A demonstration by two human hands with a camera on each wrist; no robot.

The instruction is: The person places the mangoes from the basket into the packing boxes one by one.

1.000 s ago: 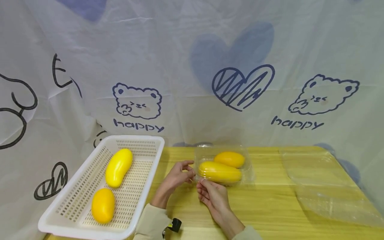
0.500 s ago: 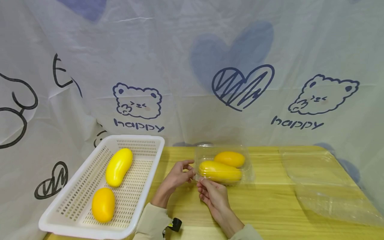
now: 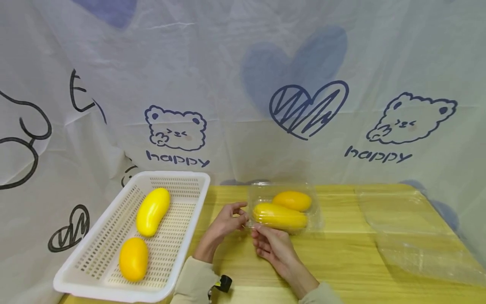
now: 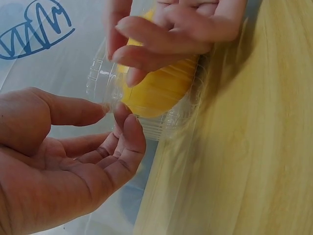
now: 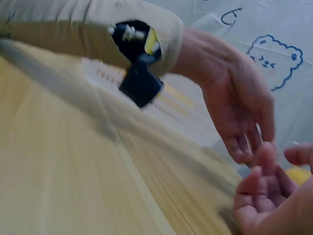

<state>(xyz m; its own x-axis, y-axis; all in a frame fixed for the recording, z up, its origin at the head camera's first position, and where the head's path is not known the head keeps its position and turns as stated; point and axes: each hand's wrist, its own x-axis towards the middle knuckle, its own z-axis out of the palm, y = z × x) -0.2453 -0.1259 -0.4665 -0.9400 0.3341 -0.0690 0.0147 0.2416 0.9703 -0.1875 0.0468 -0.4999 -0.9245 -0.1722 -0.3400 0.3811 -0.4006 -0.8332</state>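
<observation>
A clear plastic clamshell box point(image 3: 314, 221) sits on the table, with two oblong yellow fruits, one long point(image 3: 279, 216) and one shorter point(image 3: 292, 201), showing through its plastic. At the box's left edge, my left hand point(image 3: 226, 220) pinches the rim between thumb and finger. My right hand point(image 3: 276, 247) pinches the front left corner, its other fingers curled below the thumb. In the left wrist view, the fingertips of my left hand point(image 4: 73, 156) meet at the ridged plastic rim, and the right hand point(image 4: 181, 34) partly covers the yellow fruit point(image 4: 164, 90).
To the left stands a white perforated basket point(image 3: 197, 202) holding a long yellow fruit point(image 3: 153, 212) and a rounder one point(image 3: 133, 259). Another clear plastic container point(image 3: 414, 228) lies at the right of the wooden table point(image 3: 341, 270). A printed cloth point(image 3: 235, 139) hangs behind.
Both hands stay at the box's front left corner with hardly any movement. The head view has shifted slightly, so everything appears a little farther right.
</observation>
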